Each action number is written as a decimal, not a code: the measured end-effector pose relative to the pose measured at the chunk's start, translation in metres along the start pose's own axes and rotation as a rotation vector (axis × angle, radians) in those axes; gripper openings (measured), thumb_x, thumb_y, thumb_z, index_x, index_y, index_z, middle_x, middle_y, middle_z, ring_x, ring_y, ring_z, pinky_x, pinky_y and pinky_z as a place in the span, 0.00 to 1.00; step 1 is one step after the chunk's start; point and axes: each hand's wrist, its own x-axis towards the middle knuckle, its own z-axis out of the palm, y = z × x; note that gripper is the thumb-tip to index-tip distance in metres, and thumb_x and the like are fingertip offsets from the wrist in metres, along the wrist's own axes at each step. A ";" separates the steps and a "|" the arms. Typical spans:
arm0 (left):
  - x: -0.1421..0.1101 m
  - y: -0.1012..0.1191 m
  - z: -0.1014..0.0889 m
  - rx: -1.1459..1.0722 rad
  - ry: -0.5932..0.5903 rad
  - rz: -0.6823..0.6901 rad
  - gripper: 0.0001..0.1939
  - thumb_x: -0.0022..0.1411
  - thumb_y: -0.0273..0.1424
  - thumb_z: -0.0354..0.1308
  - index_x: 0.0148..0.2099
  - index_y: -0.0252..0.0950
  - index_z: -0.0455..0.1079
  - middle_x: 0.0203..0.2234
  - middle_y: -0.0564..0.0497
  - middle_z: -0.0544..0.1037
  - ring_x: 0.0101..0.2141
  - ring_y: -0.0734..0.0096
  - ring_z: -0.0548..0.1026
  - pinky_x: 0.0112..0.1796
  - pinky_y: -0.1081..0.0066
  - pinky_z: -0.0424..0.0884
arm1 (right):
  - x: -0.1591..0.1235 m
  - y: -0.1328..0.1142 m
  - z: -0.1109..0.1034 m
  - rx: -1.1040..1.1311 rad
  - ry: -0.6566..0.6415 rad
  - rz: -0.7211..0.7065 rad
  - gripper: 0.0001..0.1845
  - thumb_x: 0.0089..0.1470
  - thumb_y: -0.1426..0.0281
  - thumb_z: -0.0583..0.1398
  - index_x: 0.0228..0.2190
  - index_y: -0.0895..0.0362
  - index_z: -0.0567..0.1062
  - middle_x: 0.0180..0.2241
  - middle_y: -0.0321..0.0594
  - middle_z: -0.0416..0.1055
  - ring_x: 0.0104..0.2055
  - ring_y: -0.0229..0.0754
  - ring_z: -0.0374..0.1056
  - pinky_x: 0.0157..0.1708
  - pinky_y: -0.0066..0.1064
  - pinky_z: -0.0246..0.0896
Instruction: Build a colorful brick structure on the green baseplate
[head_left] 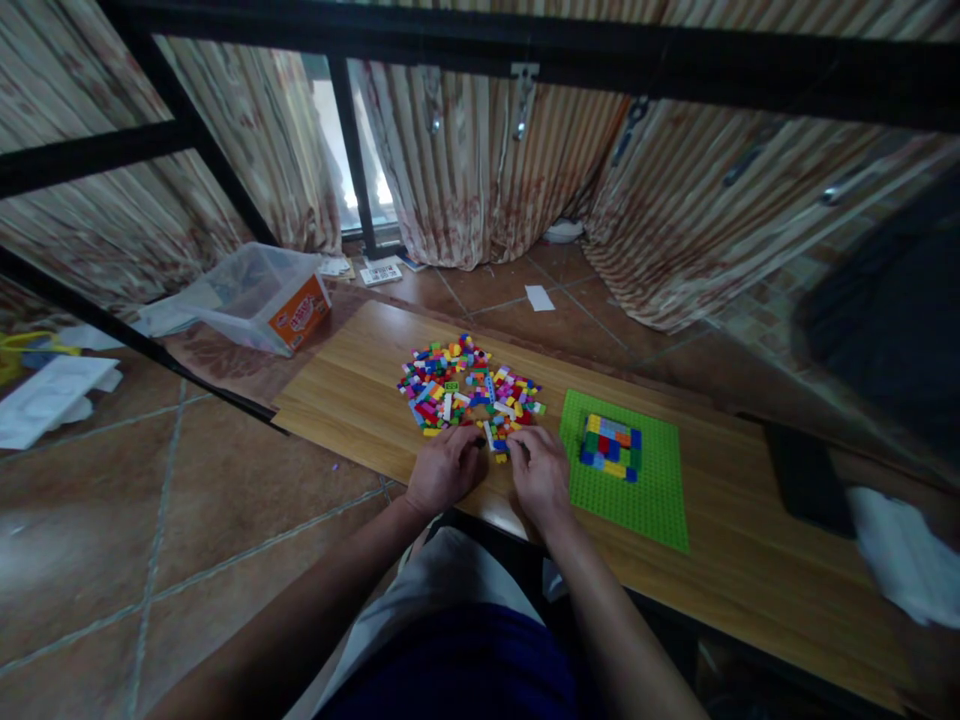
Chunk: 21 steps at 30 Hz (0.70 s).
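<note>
A loose heap of many-coloured toy building bricks (471, 385) lies on the wooden table. At its near edge rest both my hands, a small gap between them. The fingers of my left hand (446, 468) are curled together by a white brick (489, 436); whatever they pinch is hidden. Opposite, my right hand (541, 472) is also closed, its fingertips down among the nearest bricks, and I cannot make out what is in them. To the right lies a green baseplate (660, 510), bearing a roughly square block of coloured bricks (611, 447).
Beyond the table's left end stands a clear plastic box (255, 295) with an orange label. A dark flat object (806, 480) and white cloth-like material (907, 555) lie at the right. Dark metal bars (480, 40) cross above, before striped curtains (480, 160).
</note>
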 end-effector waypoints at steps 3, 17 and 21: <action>0.001 0.001 0.000 0.006 -0.006 -0.012 0.13 0.62 0.25 0.53 0.49 0.40 0.67 0.39 0.49 0.77 0.41 0.65 0.75 0.43 0.65 0.73 | -0.003 0.000 -0.004 0.008 0.010 0.008 0.13 0.62 0.65 0.52 0.36 0.53 0.77 0.38 0.43 0.74 0.44 0.47 0.66 0.46 0.39 0.59; 0.000 -0.004 0.003 -0.009 0.024 0.024 0.09 0.67 0.28 0.52 0.48 0.39 0.69 0.39 0.48 0.77 0.42 0.67 0.76 0.44 0.67 0.74 | -0.014 -0.017 0.005 0.013 0.033 -0.041 0.14 0.63 0.66 0.52 0.39 0.53 0.77 0.40 0.43 0.74 0.45 0.46 0.66 0.48 0.40 0.60; -0.003 -0.005 0.002 -0.049 0.014 0.039 0.09 0.66 0.29 0.53 0.48 0.38 0.69 0.38 0.48 0.78 0.40 0.67 0.78 0.43 0.67 0.75 | -0.011 -0.023 0.007 0.037 -0.007 -0.031 0.13 0.62 0.64 0.54 0.41 0.51 0.77 0.40 0.42 0.74 0.45 0.47 0.67 0.49 0.41 0.60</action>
